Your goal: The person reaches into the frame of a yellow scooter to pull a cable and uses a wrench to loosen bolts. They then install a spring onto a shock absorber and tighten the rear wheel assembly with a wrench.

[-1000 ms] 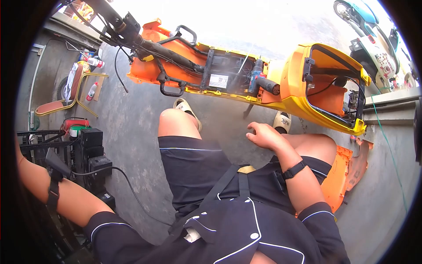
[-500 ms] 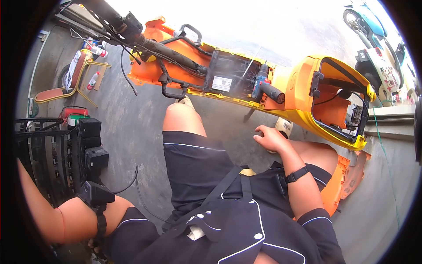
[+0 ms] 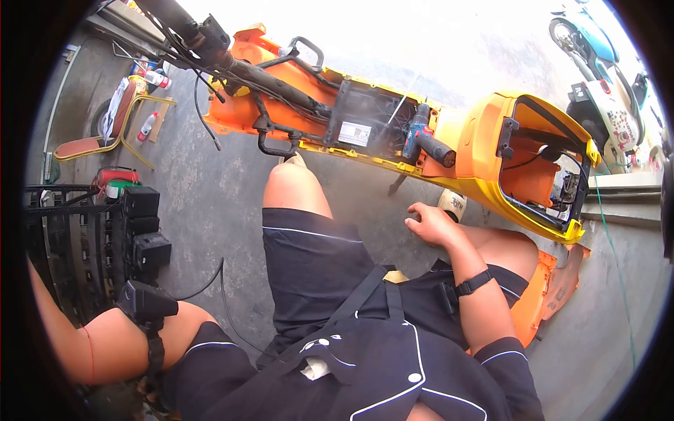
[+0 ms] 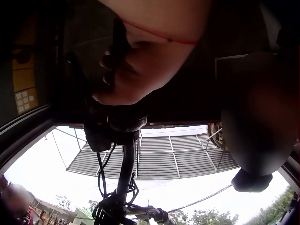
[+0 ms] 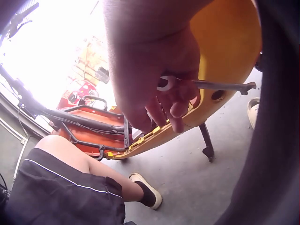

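My left hand point(image 4: 140, 75) is curled round a dark handlebar point(image 4: 124, 119), with cables and a tube hanging below it in the left wrist view. In the head view that hand is out of frame and only the left forearm point(image 3: 119, 344) shows. Over my lap, my right hand point(image 3: 432, 223) holds a slim metal wrench point(image 5: 220, 86); its shaft sticks out past the fingers in the right wrist view. In front of my knees lies a stripped orange-and-yellow scooter body point(image 3: 442, 179). A cordless drill point(image 3: 421, 137) rests on it, beside the black battery bay point(image 3: 361, 112).
Black battery-like boxes point(image 3: 151, 249) and a dark rack stand at my left. A chair with a tan seat point(image 3: 81, 149) and a bottle point(image 3: 147, 126) are farther off. Loose orange panels point(image 3: 537, 288) lie by my right leg. Parked scooters point(image 3: 607, 116) stand at back right.
My left arm has bent and drawn in toward my body, its wrist camera coming closer to my sleeve. The right hand has stayed over my right leg. The head view has shifted slightly.
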A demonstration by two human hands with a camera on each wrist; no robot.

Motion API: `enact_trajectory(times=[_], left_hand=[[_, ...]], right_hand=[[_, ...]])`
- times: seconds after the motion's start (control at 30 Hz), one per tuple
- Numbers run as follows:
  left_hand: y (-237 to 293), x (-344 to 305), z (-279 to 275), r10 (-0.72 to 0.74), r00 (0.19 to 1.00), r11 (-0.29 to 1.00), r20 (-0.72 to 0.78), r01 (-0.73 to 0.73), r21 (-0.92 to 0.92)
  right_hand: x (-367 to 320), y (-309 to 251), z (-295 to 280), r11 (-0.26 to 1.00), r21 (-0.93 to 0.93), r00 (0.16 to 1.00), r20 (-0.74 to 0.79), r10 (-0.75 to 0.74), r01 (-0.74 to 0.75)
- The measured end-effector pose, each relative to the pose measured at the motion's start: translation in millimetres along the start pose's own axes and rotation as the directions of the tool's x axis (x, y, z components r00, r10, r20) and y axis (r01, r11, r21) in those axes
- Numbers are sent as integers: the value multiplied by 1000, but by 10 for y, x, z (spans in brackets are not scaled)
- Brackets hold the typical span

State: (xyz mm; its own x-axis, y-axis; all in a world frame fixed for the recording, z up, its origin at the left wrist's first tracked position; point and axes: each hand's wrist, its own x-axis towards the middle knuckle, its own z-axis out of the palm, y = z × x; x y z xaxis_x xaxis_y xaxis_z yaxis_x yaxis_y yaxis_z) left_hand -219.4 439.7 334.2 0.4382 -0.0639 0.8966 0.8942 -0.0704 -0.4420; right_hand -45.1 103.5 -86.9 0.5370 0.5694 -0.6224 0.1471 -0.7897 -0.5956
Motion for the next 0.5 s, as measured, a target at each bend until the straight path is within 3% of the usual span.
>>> enact_trajectory(times=[0.23, 0.3, 0.5], left_hand=[[58, 11, -33, -64, 998, 997, 21, 63, 54], [38, 14, -27, -58, 998, 996, 33, 56, 63], [-38, -22, 33, 25, 999, 1000, -41, -24, 15]], right_hand=[[34, -125, 88, 999, -2, 999, -12, -37, 37], [104, -76, 188, 993, -11, 988, -98, -119, 118], [232, -277, 128, 969, 177, 954, -276, -119, 172]])
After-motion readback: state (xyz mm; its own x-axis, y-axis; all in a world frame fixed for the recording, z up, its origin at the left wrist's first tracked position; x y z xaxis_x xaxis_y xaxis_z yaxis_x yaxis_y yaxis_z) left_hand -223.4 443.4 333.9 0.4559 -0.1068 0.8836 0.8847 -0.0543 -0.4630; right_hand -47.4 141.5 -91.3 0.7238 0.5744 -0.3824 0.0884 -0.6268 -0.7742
